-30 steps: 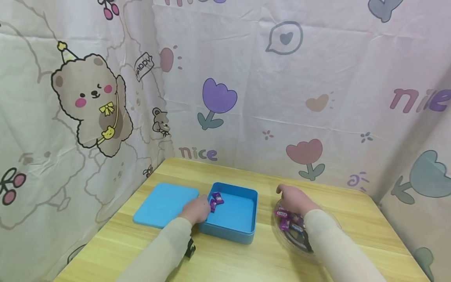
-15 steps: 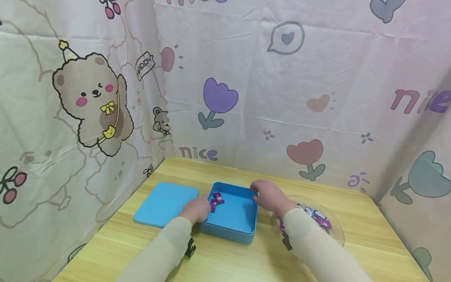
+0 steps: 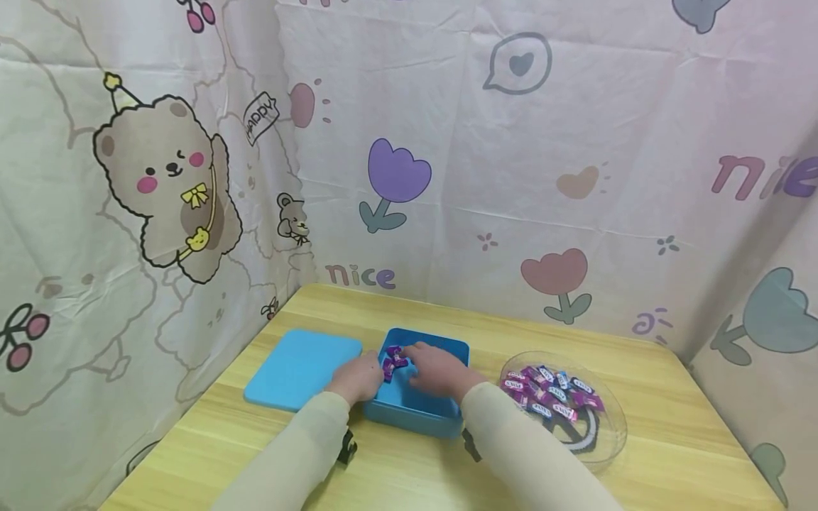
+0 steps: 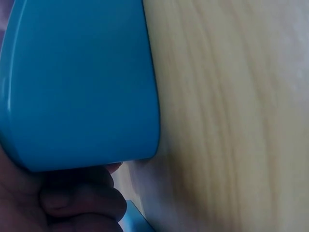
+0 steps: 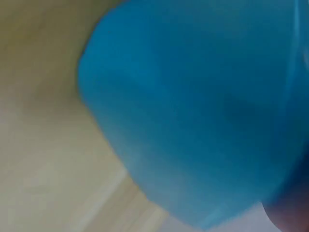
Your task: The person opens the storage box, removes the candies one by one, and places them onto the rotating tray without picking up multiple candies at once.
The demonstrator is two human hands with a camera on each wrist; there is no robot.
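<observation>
Both hands held close together, forearms extended forward.
The left hand (image 3: 360, 377) is curled, knuckles up; the right hand (image 3: 437, 369) is lowered, palm down, fingers bent.

Head view bright, evenly lit, soft shadows, sharp. Left wrist view soft; right wrist view heavily blurred.

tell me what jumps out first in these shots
Both hands, left hand and right hand, meet at a square blue plastic box holding purple wrapped candies mid-table. Its flat blue lid lies left; a clear round dish of candies sits right.
</observation>
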